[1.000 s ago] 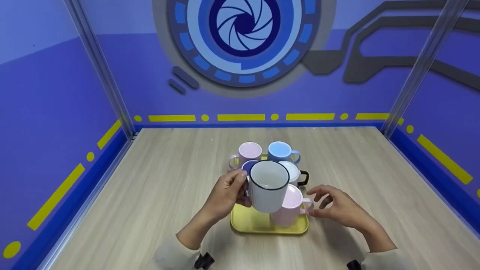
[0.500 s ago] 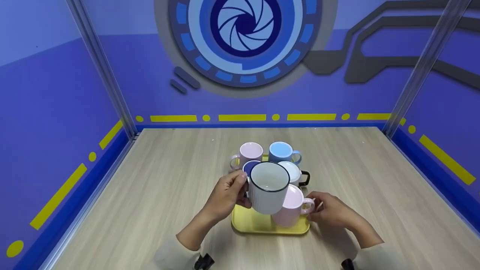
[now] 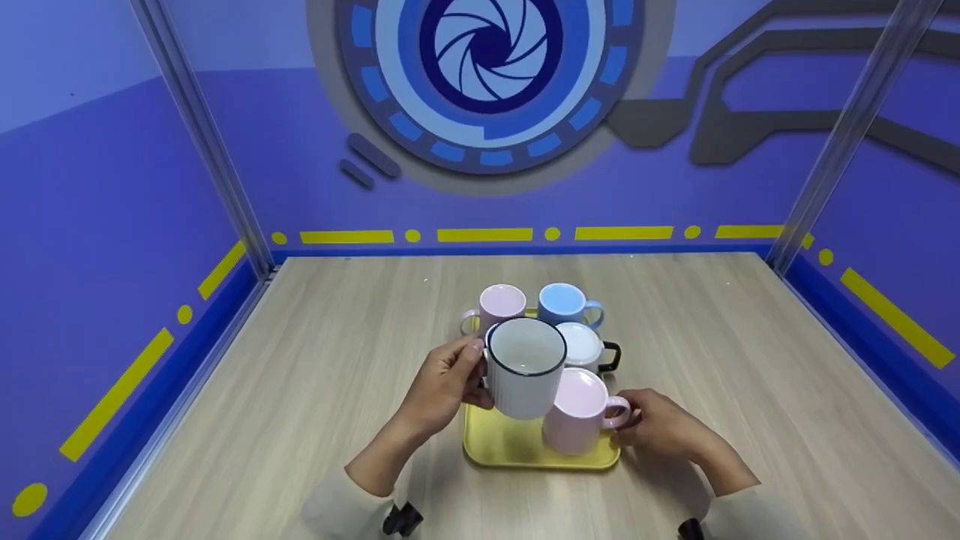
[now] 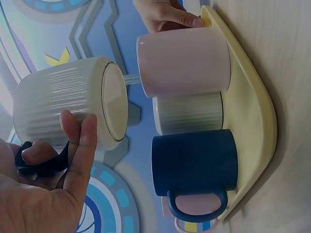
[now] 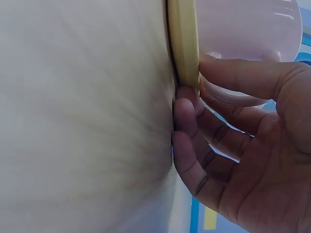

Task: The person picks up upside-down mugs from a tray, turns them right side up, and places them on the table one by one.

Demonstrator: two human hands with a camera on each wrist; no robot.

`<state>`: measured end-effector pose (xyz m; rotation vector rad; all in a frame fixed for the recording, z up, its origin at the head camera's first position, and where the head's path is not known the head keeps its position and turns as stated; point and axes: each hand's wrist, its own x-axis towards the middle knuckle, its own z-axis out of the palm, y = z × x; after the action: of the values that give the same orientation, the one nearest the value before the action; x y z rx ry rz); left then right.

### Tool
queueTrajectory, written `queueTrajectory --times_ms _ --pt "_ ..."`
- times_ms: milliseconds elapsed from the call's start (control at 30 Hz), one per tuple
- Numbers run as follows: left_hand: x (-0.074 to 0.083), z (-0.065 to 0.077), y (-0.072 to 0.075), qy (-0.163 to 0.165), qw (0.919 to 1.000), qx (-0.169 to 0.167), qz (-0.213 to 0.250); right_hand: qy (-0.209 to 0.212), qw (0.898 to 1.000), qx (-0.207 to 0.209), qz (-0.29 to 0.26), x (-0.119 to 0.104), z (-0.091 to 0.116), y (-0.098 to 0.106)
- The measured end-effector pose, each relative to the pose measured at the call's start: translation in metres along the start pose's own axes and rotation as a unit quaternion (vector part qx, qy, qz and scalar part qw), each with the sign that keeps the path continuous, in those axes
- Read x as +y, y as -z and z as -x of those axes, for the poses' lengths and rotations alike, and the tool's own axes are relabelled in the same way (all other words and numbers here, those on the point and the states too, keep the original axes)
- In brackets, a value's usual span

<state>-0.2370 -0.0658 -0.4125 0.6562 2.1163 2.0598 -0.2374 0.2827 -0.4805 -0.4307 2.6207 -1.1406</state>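
A white ribbed mug with a black rim (image 3: 525,386) is held above the yellow tray (image 3: 499,452) by my left hand (image 3: 442,381). The fingers curl round its black handle (image 4: 46,164), and the mug's underside shows in the left wrist view. My right hand (image 3: 661,424) pinches the tray's right edge, thumb over the rim (image 5: 187,43) and fingertips against its outer side. Beside that thumb stands a pink mug (image 3: 574,431) on the tray, its handle turned towards the right hand. A dark blue mug (image 4: 194,162), mostly hidden in the head view, also stands on the tray.
At the tray's far end stand a second pink mug (image 3: 501,301) and a light blue mug (image 3: 561,300). A white mug with a black handle (image 3: 581,345) sits behind the near pink one. Blue panels (image 3: 375,195) border the wooden table (image 3: 315,360) at back and sides.
My right hand has moved left from beside the pink mug's handle and taken hold of the tray's edge. The left hand has shifted slightly left and up with the white mug.
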Motion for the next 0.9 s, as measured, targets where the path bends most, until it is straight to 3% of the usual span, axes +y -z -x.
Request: queueTrajectory --times_ms 367,667,900 --pt "-0.004 -0.008 0.029 -0.032 0.9953 0.091 0.007 -0.007 1.000 -0.012 -0.026 -0.001 0.001 0.000" --pt "-0.007 -0.014 0.051 -0.028 0.9821 0.186 0.015 -0.009 0.999 -0.018 -0.030 0.000 0.000 -0.001" --pt "-0.011 -0.018 0.064 -0.023 0.9723 0.231 0.029 -0.004 0.999 -0.018 -0.031 0.002 0.000 -0.002"
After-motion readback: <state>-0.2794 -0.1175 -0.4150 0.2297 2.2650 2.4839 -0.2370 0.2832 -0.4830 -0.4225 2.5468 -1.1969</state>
